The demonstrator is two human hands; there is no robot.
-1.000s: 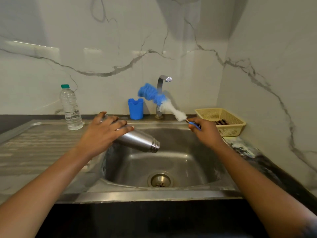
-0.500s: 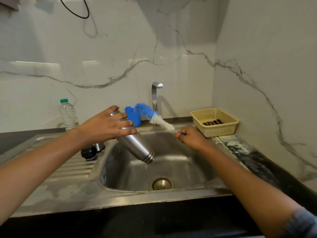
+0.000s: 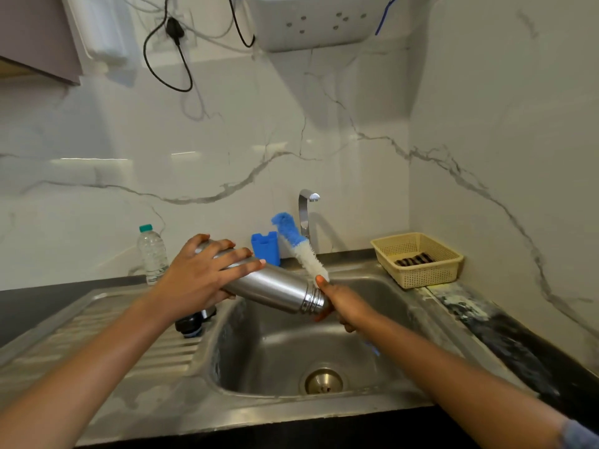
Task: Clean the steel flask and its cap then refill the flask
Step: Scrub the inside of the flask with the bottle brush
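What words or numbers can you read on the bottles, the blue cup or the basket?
None can be read. The steel flask is bare metal, the plastic bottle shows no label, and the brush, the blue holder and the yellow basket are plain. The white box on the wall shows only dots.

Silver steel flask (image 3: 275, 286), blue-and-white bottle brush (image 3: 299, 246), blue cup (image 3: 265, 247), beige perforated basket (image 3: 421, 273), grey-veined white marble wall (image 3: 227, 163), black worktop (image 3: 518, 345).

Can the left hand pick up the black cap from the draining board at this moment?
Probably not yet: the left hand grips the steel flask, so it is busy. The cap lies close under it on the draining board, with nothing covering it.
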